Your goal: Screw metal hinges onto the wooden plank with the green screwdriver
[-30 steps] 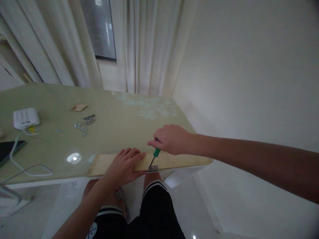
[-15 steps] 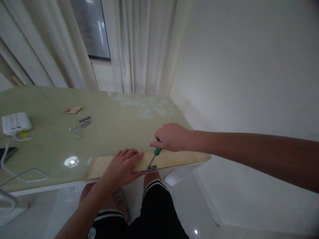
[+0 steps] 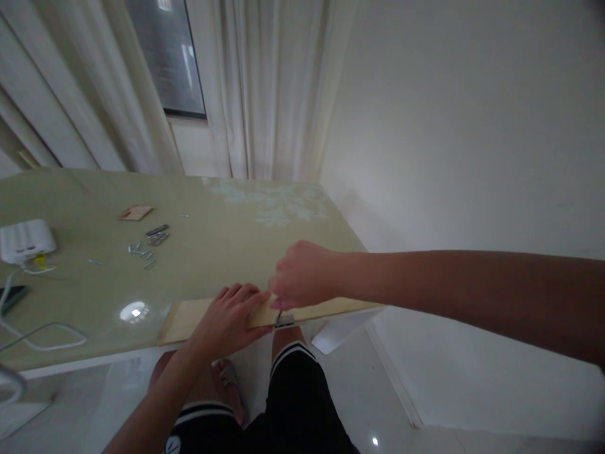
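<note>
A long pale wooden board point(image 3: 326, 308) lies along the table's front edge. My left hand point(image 3: 234, 315) grips it left of centre, fingers over the top and thumb by the front edge. Just right of that thumb, a small metal hinge point(image 3: 284, 320) sits at the board's front edge. My right hand point(image 3: 305, 275) is closed around a screwdriver point(image 3: 279, 313). Its handle is covered by my fingers, and only a short piece of the shaft shows, reaching down to the hinge's left part. Whether a screw is under the tip, I cannot tell.
On the table point(image 3: 212, 252), left of my hands, lie several loose screws point(image 3: 142, 251), more hinges point(image 3: 158, 234) and a small wooden piece point(image 3: 135, 212). Further left are a white box point(image 3: 27, 241), cables point(image 3: 51, 347) and a dark phone-like object point(image 3: 13, 297). A wall point(image 3: 463, 157) stands to the right.
My right hand has moved left and down, towards the hinge, and its fingers now hide the green screwdriver handle. My left hand stays on the board. The view has shifted slightly.
</note>
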Demonstrator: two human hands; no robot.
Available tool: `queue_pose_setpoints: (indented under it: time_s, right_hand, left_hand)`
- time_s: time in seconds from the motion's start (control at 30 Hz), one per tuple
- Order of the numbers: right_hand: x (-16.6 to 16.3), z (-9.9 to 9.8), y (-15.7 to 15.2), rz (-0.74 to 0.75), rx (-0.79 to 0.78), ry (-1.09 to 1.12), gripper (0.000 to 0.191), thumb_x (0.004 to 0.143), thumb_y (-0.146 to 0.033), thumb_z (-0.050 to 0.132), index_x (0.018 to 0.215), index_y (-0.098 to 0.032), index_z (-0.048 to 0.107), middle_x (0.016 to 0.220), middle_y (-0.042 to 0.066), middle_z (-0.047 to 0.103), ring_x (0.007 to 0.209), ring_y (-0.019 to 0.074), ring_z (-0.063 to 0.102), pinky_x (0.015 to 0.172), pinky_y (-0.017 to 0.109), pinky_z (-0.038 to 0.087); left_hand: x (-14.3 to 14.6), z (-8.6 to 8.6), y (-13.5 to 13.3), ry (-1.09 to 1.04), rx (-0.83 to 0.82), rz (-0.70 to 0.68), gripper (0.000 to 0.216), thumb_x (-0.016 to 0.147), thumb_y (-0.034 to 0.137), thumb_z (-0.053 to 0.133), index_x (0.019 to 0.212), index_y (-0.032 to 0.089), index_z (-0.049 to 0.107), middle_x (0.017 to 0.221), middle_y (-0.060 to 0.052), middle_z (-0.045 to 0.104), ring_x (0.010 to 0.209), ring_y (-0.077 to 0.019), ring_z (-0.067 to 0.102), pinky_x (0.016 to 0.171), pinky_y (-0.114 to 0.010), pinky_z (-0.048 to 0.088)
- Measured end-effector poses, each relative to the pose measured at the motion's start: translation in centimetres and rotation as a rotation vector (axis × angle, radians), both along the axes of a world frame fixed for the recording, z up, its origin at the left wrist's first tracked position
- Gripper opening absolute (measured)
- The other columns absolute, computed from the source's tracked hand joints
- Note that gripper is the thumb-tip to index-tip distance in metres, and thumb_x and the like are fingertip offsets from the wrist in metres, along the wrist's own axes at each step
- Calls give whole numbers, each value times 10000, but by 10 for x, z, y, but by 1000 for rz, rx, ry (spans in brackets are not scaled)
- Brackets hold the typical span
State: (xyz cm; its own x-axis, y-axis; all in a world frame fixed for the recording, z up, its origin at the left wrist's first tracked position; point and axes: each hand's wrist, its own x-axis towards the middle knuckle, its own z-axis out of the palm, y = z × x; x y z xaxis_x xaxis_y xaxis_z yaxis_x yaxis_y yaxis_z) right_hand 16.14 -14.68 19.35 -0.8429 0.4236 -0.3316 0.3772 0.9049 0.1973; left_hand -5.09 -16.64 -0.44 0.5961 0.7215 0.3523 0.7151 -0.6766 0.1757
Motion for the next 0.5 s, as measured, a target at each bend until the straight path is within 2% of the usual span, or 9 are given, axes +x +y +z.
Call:
queue_pose_setpoints:
  time_s: [0.07,0.1,0.13,0.17,0.27,0.3,0.33,0.4,0.5]
  right_hand:
    - [-4,0,-6,352,-44,0,262,1026,-198,545,963,-212,799,961,88,808,880,218,742,695,316,478]
    - [-6,0,-6,399,-58,16,257,1027,-186,541,1011,-222,795,988,80,809,882,209,740,688,309,476]
    - [-8,0,-5,335,-62,44,243,1038,-232,547,1066,-221,788,1008,87,810,874,209,741,674,304,475]
    - [-9,1,-2,178,-59,74,266,1051,-325,549,1104,-204,781,1012,108,809,861,216,742,659,300,477]
    - [-10,3,11,-403,-81,73,543,1031,-583,520,1042,-113,793,951,192,802,818,254,752,635,304,493]
    - [-9,4,14,-499,-82,51,567,1016,-600,534,1002,-99,798,936,206,799,820,264,755,637,307,499]
    - [-9,5,15,-516,-74,29,541,1005,-583,562,980,-98,802,926,206,799,827,269,757,643,309,504]
    - [-9,5,9,-332,-47,-4,384,995,-475,620,964,-141,805,902,165,803,844,261,757,663,311,510]
    - [-11,4,-5,218,-54,-55,230,999,-249,601,889,-210,800,875,88,805,869,237,751,697,323,510]
  left_hand:
    - [0,-1,0,7,9,-1,381,856,491,790,1150,260,720,1142,-90,711,1033,-296,634,901,-438,477]
    - [-1,-1,0,8,13,2,361,857,481,788,1131,255,722,1142,-95,713,1035,-300,636,908,-441,478]
    - [-1,-1,0,7,15,5,377,857,480,788,1150,252,717,1160,-100,714,1050,-306,637,918,-447,478]
    - [-1,-2,0,4,17,7,420,856,488,792,1194,254,705,1193,-104,713,1072,-312,636,933,-454,478]
    - [0,-2,-1,-8,8,8,559,854,528,798,1328,271,652,1266,-101,703,1114,-318,633,958,-461,476]
    - [1,-1,-2,-8,2,6,577,856,528,798,1350,274,642,1275,-99,701,1116,-316,634,957,-458,477]
    - [1,-1,-3,-8,-1,9,578,857,524,800,1352,273,642,1275,-99,701,1116,-315,634,953,-456,477]
    - [2,0,-4,3,1,17,527,853,512,807,1301,271,670,1235,-100,711,1105,-319,634,936,-451,476]
    - [3,1,-4,31,11,11,387,854,502,804,1154,271,723,1115,-94,729,1057,-322,639,912,-450,472]
